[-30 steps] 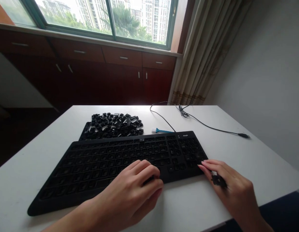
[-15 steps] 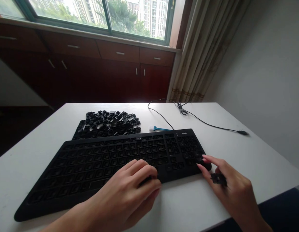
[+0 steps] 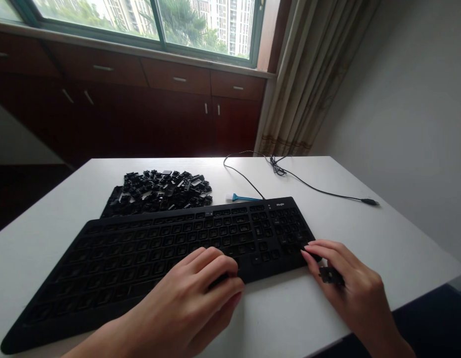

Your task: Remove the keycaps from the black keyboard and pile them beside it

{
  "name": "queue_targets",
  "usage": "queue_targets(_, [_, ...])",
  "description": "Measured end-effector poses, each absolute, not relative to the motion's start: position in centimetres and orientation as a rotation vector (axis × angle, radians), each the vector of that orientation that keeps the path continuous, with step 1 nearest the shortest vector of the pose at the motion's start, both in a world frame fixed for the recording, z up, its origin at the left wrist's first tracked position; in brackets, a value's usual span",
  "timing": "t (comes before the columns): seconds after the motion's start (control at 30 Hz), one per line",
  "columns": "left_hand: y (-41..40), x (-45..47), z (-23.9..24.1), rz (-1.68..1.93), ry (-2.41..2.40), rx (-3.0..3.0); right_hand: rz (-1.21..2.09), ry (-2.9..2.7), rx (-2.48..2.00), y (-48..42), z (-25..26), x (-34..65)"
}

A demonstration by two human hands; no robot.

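Note:
A black keyboard (image 3: 140,248) lies slanted across the table, most of its key places bare of caps. My left hand (image 3: 200,288) is closed at the middle of its front edge, fingers curled over the frame and thumb beneath. At the keyboard's right end, my right hand (image 3: 349,278) has thumb and index finger brought together by the lower corner of the number pad. A black keycap (image 3: 330,275) sits in that hand, held against the palm by the curled fingers. Anything tiny between the right fingertips is too dark to make out.
Behind the keyboard is a heap of loose black keycaps (image 3: 166,189), on a dark flat piece (image 3: 111,201). A small blue brush (image 3: 245,198) lies by the keyboard's back edge. The cable (image 3: 308,186) runs over the white table (image 3: 364,233) to its plug (image 3: 370,202).
The view has shifted slightly, so everything sits a little further left. My right thumb and index finger have come closer together. My left hand keeps its place on the keyboard.

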State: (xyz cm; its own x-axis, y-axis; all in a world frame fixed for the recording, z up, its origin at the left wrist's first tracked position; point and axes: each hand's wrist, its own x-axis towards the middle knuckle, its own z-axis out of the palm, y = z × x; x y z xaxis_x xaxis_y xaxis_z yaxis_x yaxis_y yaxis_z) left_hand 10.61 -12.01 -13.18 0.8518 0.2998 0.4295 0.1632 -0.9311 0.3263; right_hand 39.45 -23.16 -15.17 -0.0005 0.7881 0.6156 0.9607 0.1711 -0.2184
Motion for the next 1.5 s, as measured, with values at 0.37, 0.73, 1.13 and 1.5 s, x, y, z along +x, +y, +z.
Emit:
queue_targets(0.37, [-12.08,10.64,-13.21,0.744,0.352,2.735,-0.365,-1.864,-1.620,-23.10,-15.08,39.58])
queue_targets(0.73, [-12.05,10.69,-13.21,0.723,0.361,2.733,-0.448,-1.815,-1.634,-22.93,-14.82,39.51])
queue_targets(1.13, [-12.09,10.73,-13.03,0.746,0.356,2.736,-0.352,-1.849,-1.635,-23.19,-15.15,39.83])
queue_targets(1.5, [-12.06,10.68,-13.31,0.745,0.357,2.740,-0.393,-1.870,-1.621,-22.89,-15.00,39.61])
